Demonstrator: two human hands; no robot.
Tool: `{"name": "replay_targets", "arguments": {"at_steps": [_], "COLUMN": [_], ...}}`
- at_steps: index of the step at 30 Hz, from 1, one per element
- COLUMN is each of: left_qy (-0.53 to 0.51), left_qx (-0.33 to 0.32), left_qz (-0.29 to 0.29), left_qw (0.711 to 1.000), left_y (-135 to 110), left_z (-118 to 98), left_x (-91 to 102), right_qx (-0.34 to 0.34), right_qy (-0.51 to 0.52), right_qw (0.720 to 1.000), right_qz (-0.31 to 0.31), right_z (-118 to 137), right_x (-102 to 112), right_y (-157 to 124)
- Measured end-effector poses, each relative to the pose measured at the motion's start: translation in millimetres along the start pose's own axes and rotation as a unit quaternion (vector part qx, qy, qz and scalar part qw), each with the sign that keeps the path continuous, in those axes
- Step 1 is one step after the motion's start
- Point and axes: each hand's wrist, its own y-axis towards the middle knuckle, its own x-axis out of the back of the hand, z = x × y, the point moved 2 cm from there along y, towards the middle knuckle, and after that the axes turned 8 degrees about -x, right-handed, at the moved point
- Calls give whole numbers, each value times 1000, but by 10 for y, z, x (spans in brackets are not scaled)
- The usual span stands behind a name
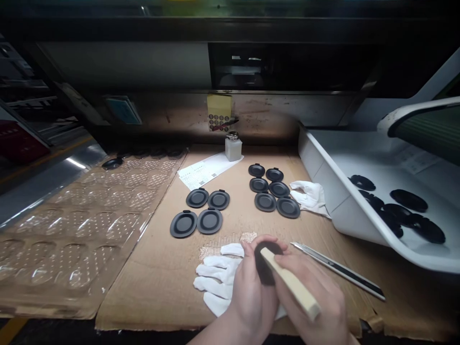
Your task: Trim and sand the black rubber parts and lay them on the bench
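Near the front edge of the cardboard, my left hand (pixel 251 292) is closed round a black oval lid-like part (pixel 265 273). My right hand (pixel 316 292) grips a cream-coloured square stick (pixel 293 285), whose far end lies over the black part. A white glove (pixel 217 278) is spread flat beneath and to the left of my left hand. To the right of my hands lies a utility knife (pixel 341 270). Several similar black oval parts (pixel 210 221) rest in a group beyond the glove, and another group of black parts (pixel 265 201) sits farther right.
A white bin (pixel 345 201) at right holds several black parts (pixel 408 200). At left stretches a clear blister tray (pixel 89 225) with a few black parts along its far edge. A bottle (pixel 233 147) stands on a printed sheet (pixel 204 171). Another white glove (pixel 309 196) touches the bin.
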Motion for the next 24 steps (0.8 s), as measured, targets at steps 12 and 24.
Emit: {"name": "replay_targets", "arguments": {"at_steps": [12,24], "left_qy": [17,40], "left_qx": [17,8], "left_qz": [-8,-7], "left_qw": [1000,999], "left_y": [-25,-37], "left_z": [9,23], "left_x": [14,35], "right_qx": [5,3], "right_qy": [-12,-77], "right_qw": [1000,996], "right_qz": [-2,-37], "right_z": [35,9], "right_x": [-73,-96], "right_y": [24,-4]}}
